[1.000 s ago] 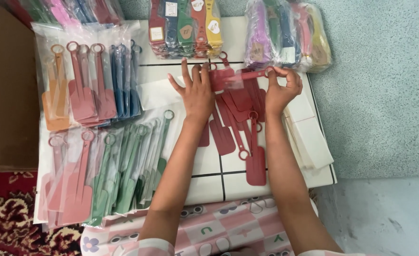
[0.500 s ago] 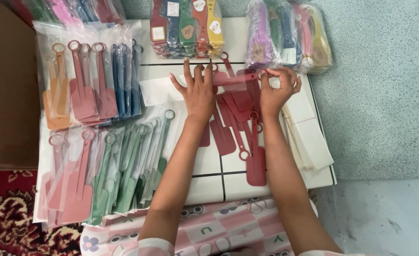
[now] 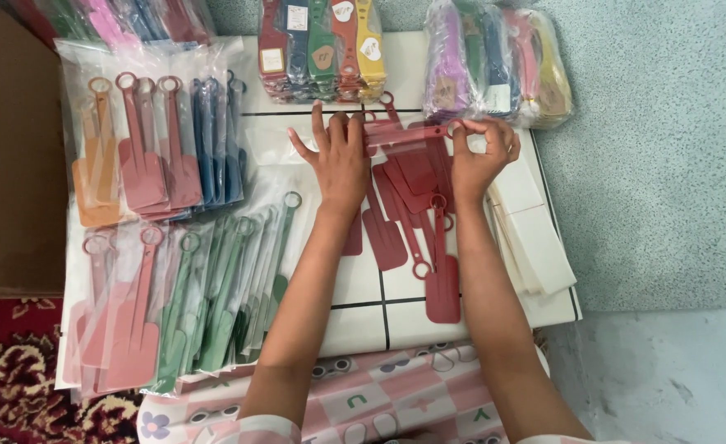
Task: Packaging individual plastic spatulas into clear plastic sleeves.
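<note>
Now: a clear sleeve holding a red tool [image 3: 408, 133], stretched across the loose red tools [image 3: 416, 222] on the table [image 3: 363, 304].
Left hand [image 3: 340, 156] presses flat, fingers spread, on one end; right hand [image 3: 479, 152] pinches the other end. Bagged green tools [image 3: 223, 296] lie leftward.

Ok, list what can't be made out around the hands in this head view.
- Red paddles: exact count unclear; left hand and right hand cover part of the pile.
- Top bundles: cut off by the frame edge.
- Green paddles: blurred behind glossy plastic bag.
</note>
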